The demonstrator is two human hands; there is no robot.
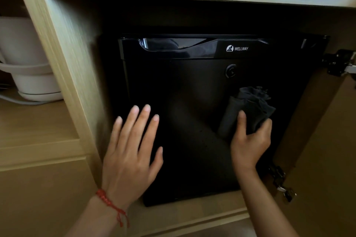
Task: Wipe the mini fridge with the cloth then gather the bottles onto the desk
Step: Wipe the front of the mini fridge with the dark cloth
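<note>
Black glossy mini fridge (pixel 192 121) set in pale wood cabinet (pixel 63 48), door shut, under both hands. Left hand (pixel 131 152) flat, fingers spread, on door. Right hand (pixel 250 140) clenched around bunched dark grey cloth (pixel 248 109), pressed against door's right half.

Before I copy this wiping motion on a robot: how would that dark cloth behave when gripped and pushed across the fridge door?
Probably floppy: the cloth bunches in loose folds above the right hand, so it likely deforms rather than holding shape. It seems light, pinched by thumb and fingers alone. On the glossy mini fridge door it would likely slide easily.
</note>
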